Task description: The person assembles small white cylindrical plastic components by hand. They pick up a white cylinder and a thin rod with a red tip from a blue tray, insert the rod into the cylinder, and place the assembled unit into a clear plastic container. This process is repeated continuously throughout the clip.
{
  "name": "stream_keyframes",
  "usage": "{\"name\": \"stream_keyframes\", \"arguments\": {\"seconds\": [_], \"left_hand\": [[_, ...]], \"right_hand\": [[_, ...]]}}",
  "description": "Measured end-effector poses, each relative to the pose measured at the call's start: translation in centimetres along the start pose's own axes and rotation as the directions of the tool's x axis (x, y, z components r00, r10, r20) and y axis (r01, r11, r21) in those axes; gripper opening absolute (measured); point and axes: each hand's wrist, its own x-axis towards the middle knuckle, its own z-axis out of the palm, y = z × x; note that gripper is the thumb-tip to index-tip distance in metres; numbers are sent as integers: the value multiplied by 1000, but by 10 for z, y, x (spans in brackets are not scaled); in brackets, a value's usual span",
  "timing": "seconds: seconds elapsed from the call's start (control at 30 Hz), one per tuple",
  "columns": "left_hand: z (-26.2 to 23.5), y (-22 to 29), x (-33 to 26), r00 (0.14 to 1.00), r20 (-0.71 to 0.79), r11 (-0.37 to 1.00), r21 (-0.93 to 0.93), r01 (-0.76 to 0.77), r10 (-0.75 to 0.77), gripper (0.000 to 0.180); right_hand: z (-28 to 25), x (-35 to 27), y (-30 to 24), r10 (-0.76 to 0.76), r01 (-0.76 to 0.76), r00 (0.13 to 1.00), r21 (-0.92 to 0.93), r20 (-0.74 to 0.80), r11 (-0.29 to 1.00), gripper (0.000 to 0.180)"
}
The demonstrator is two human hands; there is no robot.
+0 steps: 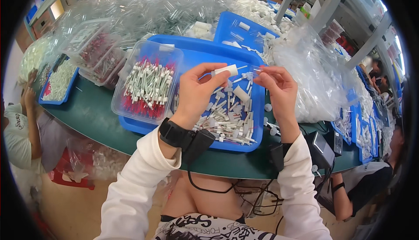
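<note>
Between the thumb and fingers of my left hand (195,92) is a white plastic cylinder (229,70), its thin white stem pointing right. My right hand (280,92) pinches a small clear plastic piece (256,69) a short way from the stem's tip. Both hands are above a blue tray (258,126), where many small white stemmed parts (227,124) lie loose. Left of my left hand, a clear plastic box (117,102) rests partly on the tray. It holds a dense bundle of thin white parts with pink-red ends (146,83).
A heap of clear plastic tubes (144,11) covers the table's far side. Stacked clear boxes (94,48) stand left, and a plastic bag (316,83) bulges right. A black device (321,146) with cables sits near the right edge. Other people work left, right and opposite.
</note>
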Motion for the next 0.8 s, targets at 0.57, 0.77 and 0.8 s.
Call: {"name": "stream_keyframes", "arguments": {"seconds": [0.57, 0.77, 0.8], "left_hand": [[-5, 1, -2, 985, 133, 991, 91, 95, -106, 25], [-5, 0, -2, 981, 159, 993, 68, 97, -107, 22], [-6, 1, -2, 979, 166, 992, 68, 105, -115, 22]], "right_hand": [[8, -13, 3, -3, 19, 988, -103, 156, 995, 27], [15, -17, 0, 84, -86, 994, 24, 75, 996, 28], [17, -19, 0, 60, -62, 996, 17, 69, 998, 28]]}}
